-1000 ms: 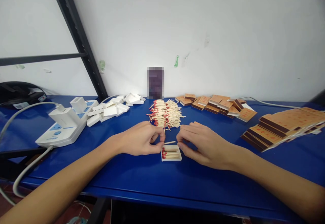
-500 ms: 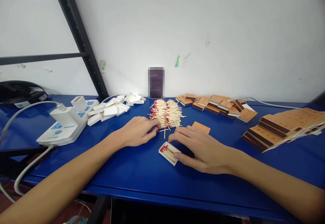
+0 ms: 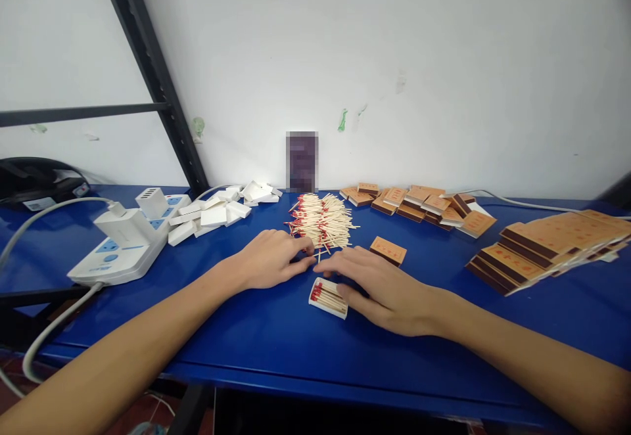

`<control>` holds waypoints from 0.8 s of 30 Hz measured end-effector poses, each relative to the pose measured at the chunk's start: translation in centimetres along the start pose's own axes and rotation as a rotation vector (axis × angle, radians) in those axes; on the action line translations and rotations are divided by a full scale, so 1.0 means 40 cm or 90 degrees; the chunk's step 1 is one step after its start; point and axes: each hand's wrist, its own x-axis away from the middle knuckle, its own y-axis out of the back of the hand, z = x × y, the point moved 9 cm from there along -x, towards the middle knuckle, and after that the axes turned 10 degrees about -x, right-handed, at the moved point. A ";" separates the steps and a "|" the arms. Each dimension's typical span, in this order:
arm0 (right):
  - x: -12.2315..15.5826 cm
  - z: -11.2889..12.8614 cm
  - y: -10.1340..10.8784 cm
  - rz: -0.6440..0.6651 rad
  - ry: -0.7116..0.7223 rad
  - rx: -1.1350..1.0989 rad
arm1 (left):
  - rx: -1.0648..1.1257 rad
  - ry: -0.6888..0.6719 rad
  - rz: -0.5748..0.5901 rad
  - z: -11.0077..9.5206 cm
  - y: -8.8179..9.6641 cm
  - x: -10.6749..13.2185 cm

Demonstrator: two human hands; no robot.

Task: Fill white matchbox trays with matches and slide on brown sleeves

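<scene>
Here, at frame centre, the left hand (image 3: 269,261) lies loosely curled, fingertips at the near edge of the match pile (image 3: 321,220); whether it pinches a match cannot be told. The right hand (image 3: 382,287) rests flat and open against the filled white tray (image 3: 328,297) on the blue table (image 3: 276,343).

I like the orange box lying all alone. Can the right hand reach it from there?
Probably yes. The lone orange box lies on the blue table just beyond the right hand, with nothing between them. The hand rests by the white tray of matches.
</scene>
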 end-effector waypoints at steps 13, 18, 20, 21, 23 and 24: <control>-0.023 -0.050 -0.009 0.012 0.002 0.101 | 0.017 0.010 -0.009 0.000 0.003 -0.002; -0.016 -0.046 0.004 -0.008 0.005 0.076 | 0.017 0.024 -0.008 0.010 -0.002 0.001; -0.015 -0.046 0.005 -0.009 0.008 0.072 | 0.031 0.024 -0.005 0.009 -0.005 0.001; -0.015 -0.045 0.006 -0.011 0.009 0.072 | 0.040 0.022 -0.004 0.007 -0.006 0.000; -0.015 -0.046 0.007 -0.016 0.007 0.075 | 0.059 0.019 -0.004 0.003 -0.005 -0.002; -0.016 -0.046 0.008 -0.019 0.006 0.076 | 0.067 0.018 -0.004 0.001 -0.004 -0.002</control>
